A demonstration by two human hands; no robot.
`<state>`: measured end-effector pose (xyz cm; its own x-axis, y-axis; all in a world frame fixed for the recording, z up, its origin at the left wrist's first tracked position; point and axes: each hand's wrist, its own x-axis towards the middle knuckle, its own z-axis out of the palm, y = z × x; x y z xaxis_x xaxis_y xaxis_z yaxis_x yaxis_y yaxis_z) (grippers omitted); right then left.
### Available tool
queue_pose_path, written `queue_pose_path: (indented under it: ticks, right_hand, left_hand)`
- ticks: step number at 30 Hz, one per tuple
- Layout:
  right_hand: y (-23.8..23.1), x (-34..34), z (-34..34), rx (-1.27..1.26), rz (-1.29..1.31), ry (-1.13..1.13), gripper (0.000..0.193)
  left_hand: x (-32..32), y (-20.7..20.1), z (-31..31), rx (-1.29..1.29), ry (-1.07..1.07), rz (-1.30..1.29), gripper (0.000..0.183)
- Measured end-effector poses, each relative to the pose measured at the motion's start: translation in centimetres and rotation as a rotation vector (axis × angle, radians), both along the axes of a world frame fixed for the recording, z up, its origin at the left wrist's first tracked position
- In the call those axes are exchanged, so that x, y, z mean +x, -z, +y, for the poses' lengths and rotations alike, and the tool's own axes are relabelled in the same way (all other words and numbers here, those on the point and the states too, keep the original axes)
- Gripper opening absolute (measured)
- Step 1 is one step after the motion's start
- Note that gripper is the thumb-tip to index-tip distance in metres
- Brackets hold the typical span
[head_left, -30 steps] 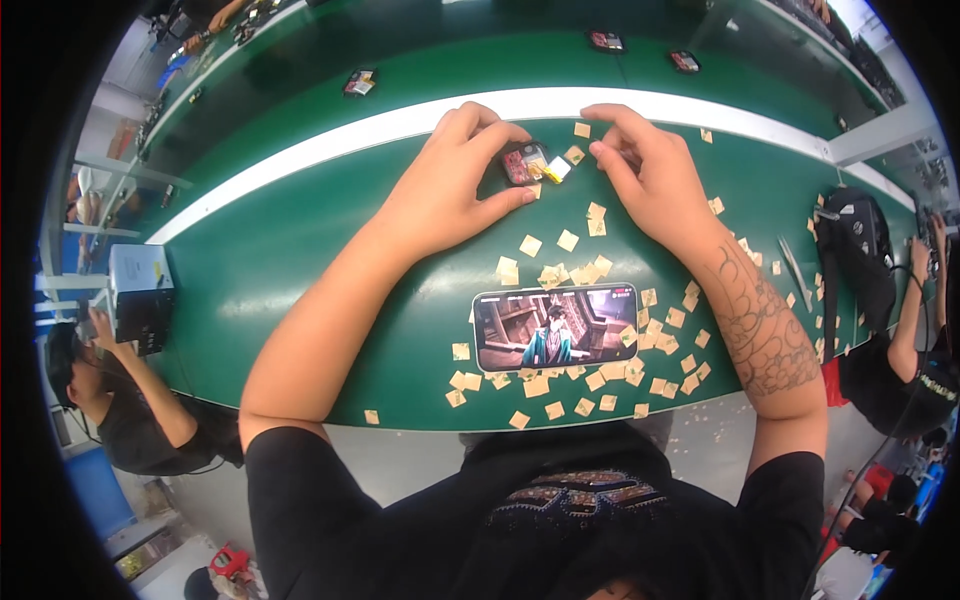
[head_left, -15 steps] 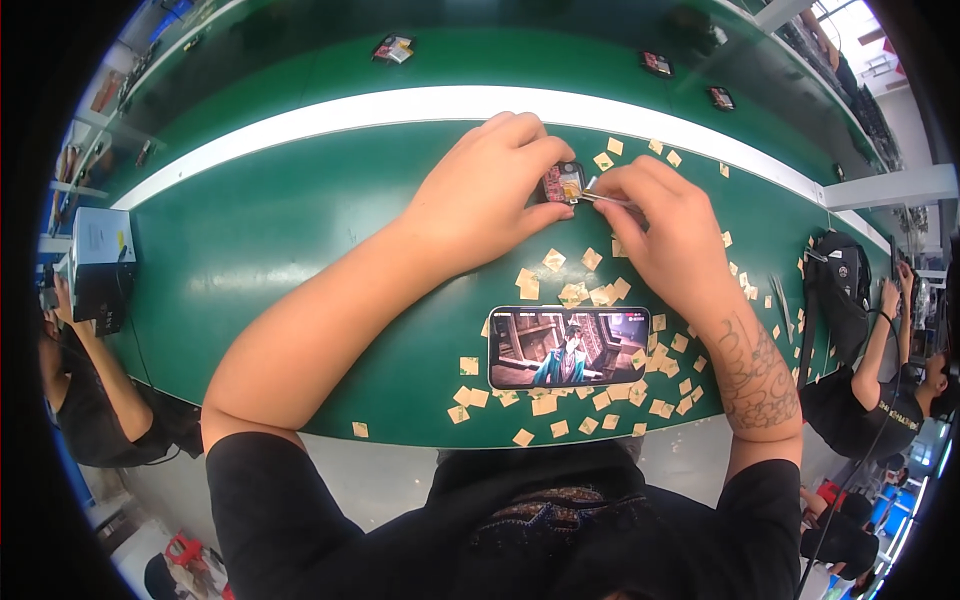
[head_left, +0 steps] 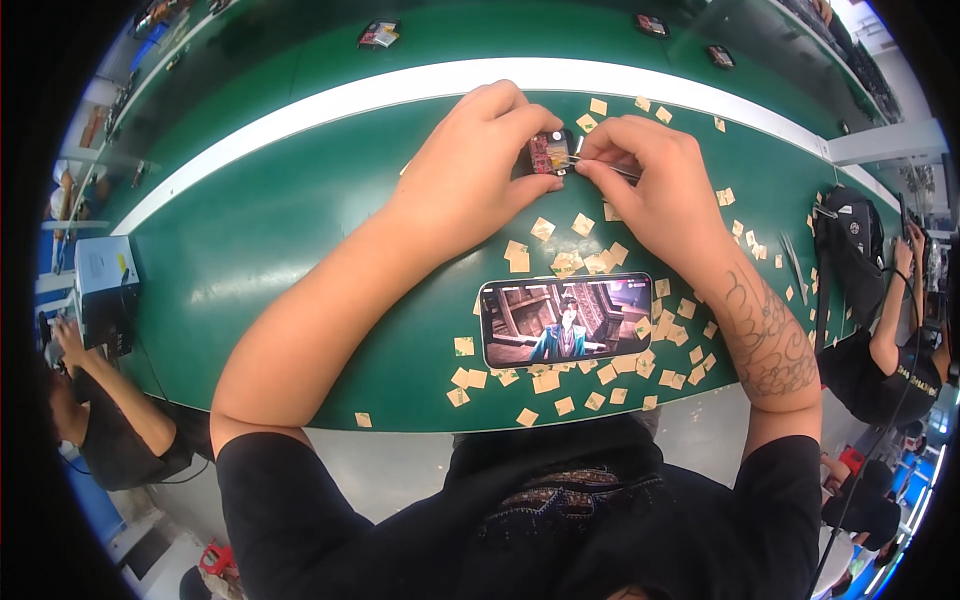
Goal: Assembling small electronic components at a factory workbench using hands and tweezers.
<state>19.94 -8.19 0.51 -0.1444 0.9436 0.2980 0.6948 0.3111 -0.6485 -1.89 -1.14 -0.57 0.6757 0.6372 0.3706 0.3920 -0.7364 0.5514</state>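
Note:
My left hand [head_left: 480,150] is closed around a small black electronic device [head_left: 549,153]. It steadies the device on the green table between thumb and fingers. Inside the device show a reddish circuit board and a silvery, yellowish part. My right hand [head_left: 655,165] pinches thin metal tweezers [head_left: 612,167], whose tips reach the device's right side. What the tips touch is too small to make out. Just below the hands lies a phone [head_left: 566,320] with a video playing on its screen.
Many small yellowish squares [head_left: 545,381] lie scattered around the phone. Another pair of tweezers [head_left: 795,268] and a black bag [head_left: 852,225] are at the right. Similar devices [head_left: 379,34] sit beyond the white rail [head_left: 400,80]. A box [head_left: 105,265] stands far left. Co-workers are at both sides.
My view has shifted slightly, so the table and rail appear higher. Both hands keep their hold, with the tweezer tips still at the device. The phone's picture has changed slightly.

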Motion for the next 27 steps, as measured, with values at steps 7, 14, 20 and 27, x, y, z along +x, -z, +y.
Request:
queue_pose_path:
  ticks: [7, 14, 20, 27]
  right_hand:
    - [1.2, 1.2, 0.7, -0.135, 0.289, -0.029, 0.010]
    - [0.1, 1.4, -0.1, -0.012, 0.100, -0.097, 0.011]
    - [-0.4, 0.3, -0.7, 0.099, -0.202, -0.072, 0.012]
    - [0.1, -0.2, -0.6, 0.084, -0.229, -0.050, 0.013]
  left_hand:
    - [-0.1, 0.1, 0.1, -0.037, -0.003, 0.016, 0.047]
    - [-0.3, 0.0, -0.2, -0.043, 0.025, 0.008, 0.048]
    - [-0.1, -0.1, -0.4, 0.023, 0.031, 0.004, 0.047]
    - [0.0, 0.2, -0.2, 0.032, 0.021, 0.002, 0.050]
